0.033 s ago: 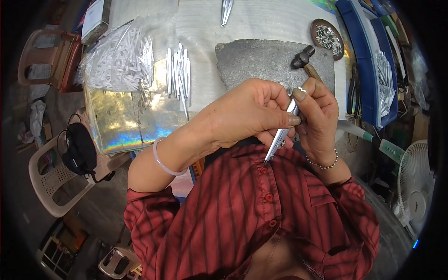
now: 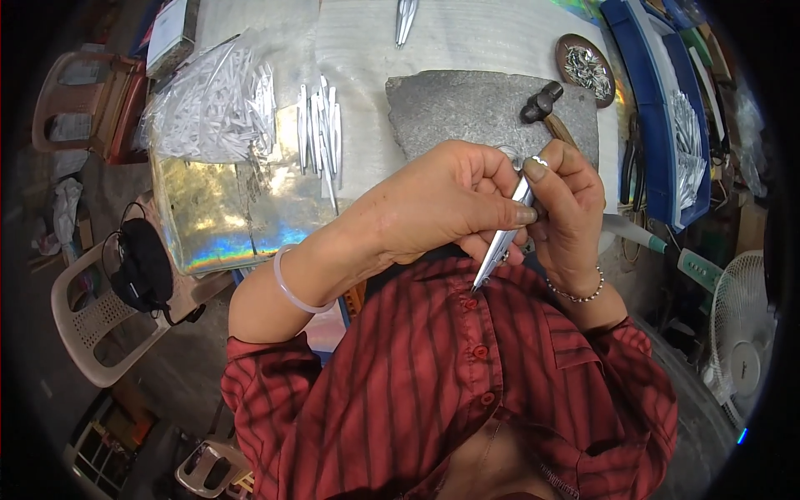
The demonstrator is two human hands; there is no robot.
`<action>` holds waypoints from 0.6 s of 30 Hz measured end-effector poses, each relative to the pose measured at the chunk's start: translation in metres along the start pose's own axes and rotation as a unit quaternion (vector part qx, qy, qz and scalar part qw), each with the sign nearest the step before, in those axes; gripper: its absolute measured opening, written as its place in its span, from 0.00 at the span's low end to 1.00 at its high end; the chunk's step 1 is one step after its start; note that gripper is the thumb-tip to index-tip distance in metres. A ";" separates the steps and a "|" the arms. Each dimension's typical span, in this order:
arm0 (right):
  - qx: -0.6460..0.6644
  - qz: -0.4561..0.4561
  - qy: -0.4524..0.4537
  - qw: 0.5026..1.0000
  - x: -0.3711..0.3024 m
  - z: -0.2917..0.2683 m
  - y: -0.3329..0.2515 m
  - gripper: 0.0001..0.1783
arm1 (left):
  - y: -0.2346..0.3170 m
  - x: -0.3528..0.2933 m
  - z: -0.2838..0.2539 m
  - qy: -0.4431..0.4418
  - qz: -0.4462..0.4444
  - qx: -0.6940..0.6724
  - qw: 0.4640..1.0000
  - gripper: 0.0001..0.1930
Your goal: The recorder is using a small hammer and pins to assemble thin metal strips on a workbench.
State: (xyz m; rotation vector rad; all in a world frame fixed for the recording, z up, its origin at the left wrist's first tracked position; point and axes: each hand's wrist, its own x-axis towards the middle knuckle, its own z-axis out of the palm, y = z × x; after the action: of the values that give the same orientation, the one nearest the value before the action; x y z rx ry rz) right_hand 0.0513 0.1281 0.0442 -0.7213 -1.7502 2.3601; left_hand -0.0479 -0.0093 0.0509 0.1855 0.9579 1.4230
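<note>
A slim silver metal tool (image 2: 498,247), tapering to a point like a pair of dividers, is held in front of my chest, point down and slightly left. My left hand (image 2: 450,196) is closed round its middle, thumb pressed along it. At the upper end my right hand (image 2: 571,196) pinches with bent fingers; a small part there is hidden by the fingertips. Just beyond my hands lies a grey stone slab (image 2: 467,104). A hammer (image 2: 542,102) with black head and wooden handle rests on the slab, beyond my right hand.
Left on the table lie a plastic bag of white strips (image 2: 208,108) and several silver metal strips (image 2: 317,129). Further right are a brown dish of small metal pieces (image 2: 587,70), pliers (image 2: 630,162) and a blue tray (image 2: 658,125). A fan (image 2: 742,333) stands at right.
</note>
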 end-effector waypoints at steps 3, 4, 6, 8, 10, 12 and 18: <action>0.001 0.012 -0.001 1.000 -0.002 0.001 0.001 0.10 | -0.004 -0.001 -0.001 0.000 0.001 -0.002 1.000 0.05; 0.002 0.011 -0.002 1.000 -0.002 0.001 0.001 0.09 | -0.005 -0.001 -0.001 -0.001 0.002 -0.006 1.000 0.05; 0.004 0.010 -0.003 1.000 -0.002 0.001 0.003 0.09 | -0.006 -0.003 0.000 -0.001 0.001 -0.012 1.000 0.05; -0.001 0.010 -0.004 1.000 -0.003 0.001 0.004 0.09 | -0.007 -0.003 0.000 -0.001 -0.001 -0.017 1.000 0.05; 0.001 0.012 -0.006 1.000 -0.003 0.000 0.006 0.09 | -0.009 -0.003 0.000 -0.001 -0.002 -0.029 1.000 0.06; 0.002 0.013 -0.008 1.000 -0.004 0.000 0.006 0.09 | -0.013 -0.003 -0.001 -0.001 0.002 -0.033 0.999 0.06; 0.015 0.034 -0.026 0.999 -0.004 -0.001 0.005 0.09 | -0.020 -0.003 0.000 0.006 0.010 -0.050 0.999 0.06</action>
State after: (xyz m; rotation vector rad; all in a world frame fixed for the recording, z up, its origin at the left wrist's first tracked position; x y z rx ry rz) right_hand 0.0564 0.1258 0.0408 -0.7317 -1.7339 2.4658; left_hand -0.0332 -0.0163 0.0396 0.1125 0.8941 1.4883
